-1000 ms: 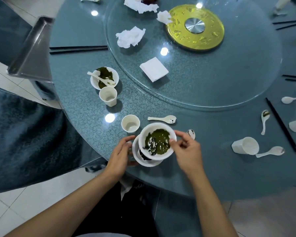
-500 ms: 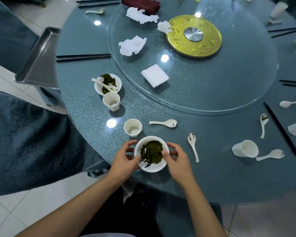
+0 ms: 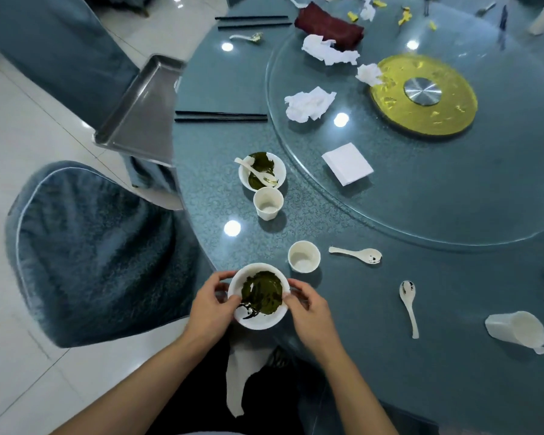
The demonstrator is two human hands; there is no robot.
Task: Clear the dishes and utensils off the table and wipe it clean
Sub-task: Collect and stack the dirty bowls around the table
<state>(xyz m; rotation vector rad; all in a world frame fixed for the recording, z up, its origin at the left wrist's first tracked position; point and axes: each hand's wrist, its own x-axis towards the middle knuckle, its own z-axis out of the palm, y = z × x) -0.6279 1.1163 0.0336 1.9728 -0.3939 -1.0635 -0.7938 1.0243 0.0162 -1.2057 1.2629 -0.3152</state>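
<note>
A white bowl [image 3: 255, 318] smeared with dark green food sits at the near edge of the round blue table [image 3: 390, 277]. My left hand [image 3: 209, 304] grips its left rim and my right hand [image 3: 308, 310] grips its right rim. Farther back stands a second green-stained bowl [image 3: 277, 171] with a white spoon [image 3: 255, 171] lying in it. Two white cups [image 3: 267, 203] [image 3: 304, 260] stand between the bowls. Loose white spoons [image 3: 357, 255] [image 3: 409, 304] lie to the right, near a tipped-over cup [image 3: 515, 328].
A glass turntable [image 3: 453, 189] with a gold centre disc [image 3: 423, 94] carries crumpled tissues [image 3: 308, 103], a folded napkin [image 3: 347, 163] and a dark red cloth [image 3: 328, 26]. Black chopsticks [image 3: 220, 116] lie at the left. A steel tray [image 3: 139, 108] rests beside blue-covered chairs [image 3: 85, 246].
The upper bowl came down onto the one under it, and both hands closed on its rim. The stack has shifted left toward the table's edge as the view swung left.
</note>
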